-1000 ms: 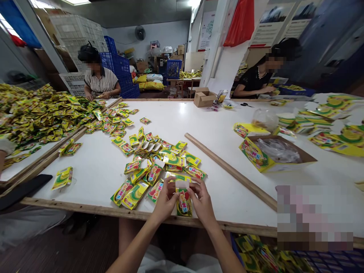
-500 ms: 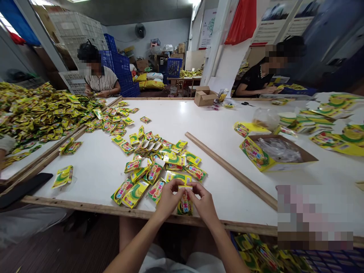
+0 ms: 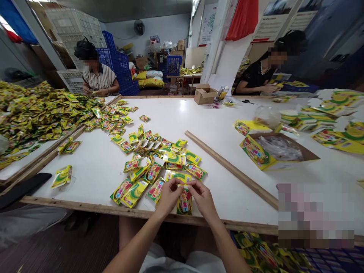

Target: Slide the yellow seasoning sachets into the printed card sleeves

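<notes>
Left hand: the left hand [image 3: 169, 196] is curled, thumb and forefinger pinching the top of a small carton [image 3: 185, 203] from its left side.
Right hand: the right hand [image 3: 202, 195] mirrors it, finger and thumb closed on the same top edge; the two sets of fingertips nearly meet.
Held carton: between and below the fingertips, printed face showing, lower end near the wooden table edge [image 3: 148, 213]; whether it rests on the table cannot be told.
Top flap: the step in hand looks like folding or tucking this end shut; the fingers mostly hide it.
Next pinch: seems to call for even pressure from both thumbs, keeping the flap square so the card does not crease.
Loose cartons: a spread [image 3: 153, 170] just beyond and to the left of the left hand; one yellow carton [image 3: 176, 176] lies right behind the fingertips.
Wooden strip [image 3: 230, 167]: beyond the right hand, slanting across the table.
Display box [image 3: 257, 153]: farther right, past the strip, with clear plastic inside.
Big heap [image 3: 42, 113]: well off to the left.
</notes>
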{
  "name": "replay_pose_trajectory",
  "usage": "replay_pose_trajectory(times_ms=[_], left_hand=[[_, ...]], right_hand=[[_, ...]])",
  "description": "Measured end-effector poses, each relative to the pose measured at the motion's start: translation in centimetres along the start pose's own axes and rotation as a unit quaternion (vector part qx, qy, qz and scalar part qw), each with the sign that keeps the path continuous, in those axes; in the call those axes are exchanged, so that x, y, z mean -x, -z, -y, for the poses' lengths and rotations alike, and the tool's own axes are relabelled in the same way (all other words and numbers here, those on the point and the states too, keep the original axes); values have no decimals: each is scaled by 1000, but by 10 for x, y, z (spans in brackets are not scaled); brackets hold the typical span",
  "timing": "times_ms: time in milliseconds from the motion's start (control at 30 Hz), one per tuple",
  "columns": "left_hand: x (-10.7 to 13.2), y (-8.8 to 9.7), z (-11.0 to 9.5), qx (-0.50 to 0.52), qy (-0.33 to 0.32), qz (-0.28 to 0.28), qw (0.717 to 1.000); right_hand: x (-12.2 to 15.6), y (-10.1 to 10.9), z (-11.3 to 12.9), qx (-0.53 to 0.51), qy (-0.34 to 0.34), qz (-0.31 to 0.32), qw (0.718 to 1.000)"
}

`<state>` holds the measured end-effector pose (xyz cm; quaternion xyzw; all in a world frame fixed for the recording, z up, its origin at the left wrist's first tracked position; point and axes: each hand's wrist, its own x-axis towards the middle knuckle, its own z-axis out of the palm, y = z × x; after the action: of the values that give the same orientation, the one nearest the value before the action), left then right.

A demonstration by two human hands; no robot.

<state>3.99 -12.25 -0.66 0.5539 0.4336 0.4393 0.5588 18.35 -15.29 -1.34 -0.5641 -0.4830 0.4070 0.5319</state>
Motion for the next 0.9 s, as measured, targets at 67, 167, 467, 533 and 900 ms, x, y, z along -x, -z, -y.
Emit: replay_pose_trajectory(times_ms=[67, 167, 467, 533, 900], left_hand=[[-1, -1, 1, 2, 4, 0, 1000], [-2, -3, 1, 12, 13, 3, 1000], [10, 8, 2, -47, -44, 56, 996], [14, 10, 4, -53, -59, 67, 995], [17, 72, -11, -434, -113, -67, 891]], right_hand=[[0, 0, 0, -2, -1, 4, 1000], [0, -1, 1, -9, -1, 2, 1000], [12, 3, -1, 1, 10, 26, 1000], [17, 0, -3, 2, 16, 32, 999], [76, 159, 32, 321, 11, -166, 932]])
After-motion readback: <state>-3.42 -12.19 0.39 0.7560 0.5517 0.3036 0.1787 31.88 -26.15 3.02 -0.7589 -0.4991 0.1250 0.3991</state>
